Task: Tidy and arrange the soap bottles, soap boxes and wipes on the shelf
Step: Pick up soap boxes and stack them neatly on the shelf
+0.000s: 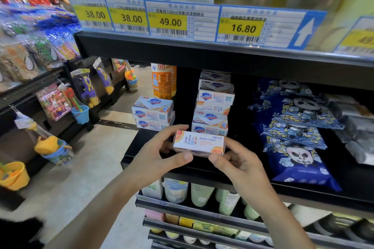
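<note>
Both hands, left hand (162, 152) and right hand (240, 162), are gripping a small white cardboard soap box with orange citrus print (199, 144) by its ends, holding it level just above the black metal shelf (212, 170) front edge. Bare shelf room is lying open beneath the box. Behind it, two stacks of white soap boxes (212, 107) are standing, with blue panda-print wipes packs (293, 133) lying overlapped to the right.

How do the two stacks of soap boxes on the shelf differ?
The left stack is low, only two boxes, and sits at the shelf's open end by the orange bottle. The right stack is far taller and leans unevenly, boxes shifted out of line; the left stack looks squarer. Both hold the same white and blue boxes, like the box held in both hands.
</note>
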`<state>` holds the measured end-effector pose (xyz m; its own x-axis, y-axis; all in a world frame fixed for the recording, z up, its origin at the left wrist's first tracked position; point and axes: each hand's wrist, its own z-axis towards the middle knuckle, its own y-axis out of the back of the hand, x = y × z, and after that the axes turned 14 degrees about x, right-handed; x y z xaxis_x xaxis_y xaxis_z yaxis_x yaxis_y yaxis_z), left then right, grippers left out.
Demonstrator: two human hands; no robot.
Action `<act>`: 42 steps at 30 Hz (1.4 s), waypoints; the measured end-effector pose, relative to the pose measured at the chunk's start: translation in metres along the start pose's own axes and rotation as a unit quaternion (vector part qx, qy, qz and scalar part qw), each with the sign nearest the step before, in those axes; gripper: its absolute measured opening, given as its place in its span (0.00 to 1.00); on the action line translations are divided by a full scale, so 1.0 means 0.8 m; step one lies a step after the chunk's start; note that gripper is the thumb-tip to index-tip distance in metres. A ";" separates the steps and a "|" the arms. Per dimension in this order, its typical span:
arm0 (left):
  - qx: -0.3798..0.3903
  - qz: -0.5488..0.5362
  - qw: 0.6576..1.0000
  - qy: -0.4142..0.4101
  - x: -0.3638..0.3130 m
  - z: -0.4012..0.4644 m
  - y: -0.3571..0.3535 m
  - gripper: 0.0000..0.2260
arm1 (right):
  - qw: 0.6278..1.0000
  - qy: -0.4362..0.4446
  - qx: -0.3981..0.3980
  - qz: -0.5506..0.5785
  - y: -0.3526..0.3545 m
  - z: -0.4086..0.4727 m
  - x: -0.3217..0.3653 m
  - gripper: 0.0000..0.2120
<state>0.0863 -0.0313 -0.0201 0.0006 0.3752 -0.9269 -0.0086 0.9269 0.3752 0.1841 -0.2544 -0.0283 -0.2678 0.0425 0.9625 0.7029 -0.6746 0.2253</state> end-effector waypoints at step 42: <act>-0.029 -0.097 0.995 0.011 -0.004 0.004 -0.005 0.18 | 0.991 0.009 0.027 -0.133 -0.009 -0.004 0.005 0.38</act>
<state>0.0893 -0.0360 -0.0186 -0.0132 0.1880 -0.9821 -0.0673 0.9798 0.1884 0.1758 -0.2514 -0.0265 -0.4588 0.1998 0.8658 0.6405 -0.6011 0.4781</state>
